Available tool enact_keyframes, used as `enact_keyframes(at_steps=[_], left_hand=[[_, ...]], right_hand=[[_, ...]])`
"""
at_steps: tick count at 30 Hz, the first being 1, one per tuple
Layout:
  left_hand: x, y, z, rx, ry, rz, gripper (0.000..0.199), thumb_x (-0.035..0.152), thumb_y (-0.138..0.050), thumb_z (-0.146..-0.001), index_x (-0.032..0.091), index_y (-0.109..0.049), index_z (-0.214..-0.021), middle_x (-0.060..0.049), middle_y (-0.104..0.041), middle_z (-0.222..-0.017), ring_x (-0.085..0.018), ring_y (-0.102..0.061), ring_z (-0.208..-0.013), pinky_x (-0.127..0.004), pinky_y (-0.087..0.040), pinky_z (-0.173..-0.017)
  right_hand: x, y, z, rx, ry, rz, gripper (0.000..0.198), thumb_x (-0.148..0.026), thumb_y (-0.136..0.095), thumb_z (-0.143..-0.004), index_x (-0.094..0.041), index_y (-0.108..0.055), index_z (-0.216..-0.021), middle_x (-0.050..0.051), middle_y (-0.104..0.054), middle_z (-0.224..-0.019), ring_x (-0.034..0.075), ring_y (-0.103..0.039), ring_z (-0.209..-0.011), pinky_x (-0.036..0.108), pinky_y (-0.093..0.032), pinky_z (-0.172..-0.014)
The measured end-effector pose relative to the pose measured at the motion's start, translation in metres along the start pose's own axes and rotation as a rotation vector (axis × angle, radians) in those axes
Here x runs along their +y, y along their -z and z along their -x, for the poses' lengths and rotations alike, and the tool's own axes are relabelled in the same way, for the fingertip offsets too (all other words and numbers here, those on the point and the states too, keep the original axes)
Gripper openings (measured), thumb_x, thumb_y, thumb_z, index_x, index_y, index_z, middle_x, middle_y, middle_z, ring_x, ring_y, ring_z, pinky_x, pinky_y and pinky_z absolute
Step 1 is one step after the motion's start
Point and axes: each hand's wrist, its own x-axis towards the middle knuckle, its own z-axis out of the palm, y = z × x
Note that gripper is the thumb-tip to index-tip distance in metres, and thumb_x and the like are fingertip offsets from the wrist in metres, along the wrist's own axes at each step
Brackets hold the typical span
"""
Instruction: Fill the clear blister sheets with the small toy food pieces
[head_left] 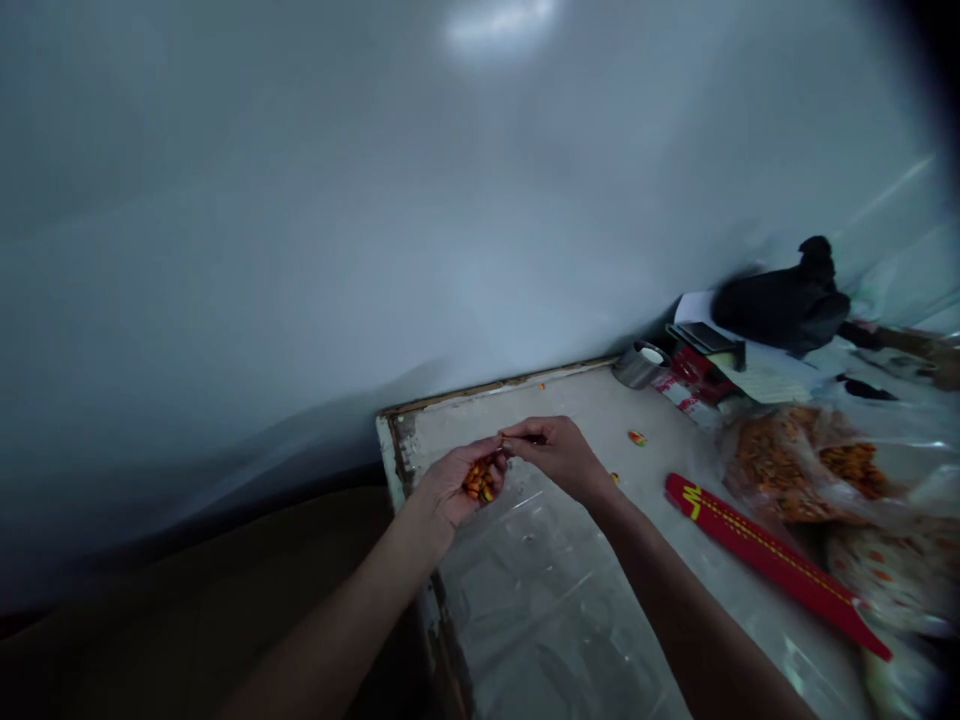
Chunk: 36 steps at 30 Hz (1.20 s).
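My left hand (456,487) is cupped, palm up, around several small orange, yellow and dark pieces (480,480). Its thumb and fingertips meet the fingers of my right hand (551,448). Those right fingers are closed in a pinch, and whatever lies between them is too small to make out. Below both hands, clear plastic (555,600) with moulded-looking shapes lies on the pale table (487,408). A loose orange-and-green piece (637,438) rests on the table to the right of my right hand.
A red, yellow-marked long flat object (772,560) lies right of my right forearm. Beyond it are clear bags of orange pieces (780,460). A metal cup (639,366), papers (780,375) and a black bundle (784,305) stand near the wall (375,250).
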Motion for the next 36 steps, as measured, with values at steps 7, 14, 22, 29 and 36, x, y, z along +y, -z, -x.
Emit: enact_keyframes(at_steps=[7, 14, 22, 29, 36], left_hand=[[0.045, 0.046, 0.063, 0.087, -0.140, 0.169, 0.012, 0.015, -0.056, -0.096, 0.010, -0.065, -0.089, -0.008, -0.067, -0.076, -0.012, -0.064, -0.058, -0.018, -0.053, -0.048], [0.093, 0.109, 0.104, 0.220, -0.432, 0.326, 0.023, 0.025, -0.044, -0.101, 0.013, -0.064, -0.098, -0.010, -0.070, -0.082, -0.020, -0.072, -0.073, -0.035, -0.065, -0.068], [0.079, 0.084, 0.054, 0.014, -0.240, 0.350, 0.032, 0.032, -0.044, -0.101, 0.009, -0.065, -0.103, -0.017, -0.071, -0.093, -0.024, -0.074, -0.083, -0.040, -0.064, -0.079], [0.077, 0.068, 0.023, -0.042, -0.278, 0.312, 0.034, 0.033, -0.046, -0.100, 0.008, -0.067, -0.110, -0.017, -0.074, -0.099, -0.026, -0.074, -0.092, -0.043, -0.062, -0.084], [0.073, 0.065, 0.016, 0.012, -0.301, 0.370, 0.033, 0.030, -0.049, -0.097, 0.007, -0.068, -0.111, -0.019, -0.073, -0.098, -0.028, -0.074, -0.095, -0.043, -0.061, -0.086]], right_hand=[[-0.025, -0.046, -0.045, 0.138, -0.114, -0.068, 0.022, -0.028, -0.076, -0.064, -0.017, -0.076, -0.084, 0.000, -0.070, -0.065, 0.015, -0.063, -0.060, 0.024, -0.046, -0.058], [-0.003, -0.067, -0.097, 0.285, 0.000, 0.494, 0.018, -0.034, -0.068, -0.083, -0.021, -0.080, -0.084, 0.001, -0.075, -0.072, 0.019, -0.070, -0.074, 0.025, -0.047, -0.068], [0.014, -0.084, -0.096, 0.129, 0.042, 0.682, 0.016, -0.026, -0.065, -0.091, -0.021, -0.081, -0.093, 0.008, -0.077, -0.102, 0.021, -0.068, -0.098, 0.027, -0.044, -0.083], [0.011, -0.076, -0.118, 0.127, -0.153, 0.711, 0.016, -0.027, -0.074, -0.083, -0.023, -0.081, -0.096, 0.004, -0.078, -0.092, 0.019, -0.070, -0.085, 0.025, -0.044, -0.068], [-0.010, -0.069, -0.079, 0.146, 0.060, 0.458, 0.016, -0.030, -0.067, -0.089, -0.020, -0.079, -0.084, 0.001, -0.074, -0.072, 0.015, -0.065, -0.067, 0.023, -0.043, -0.063]])
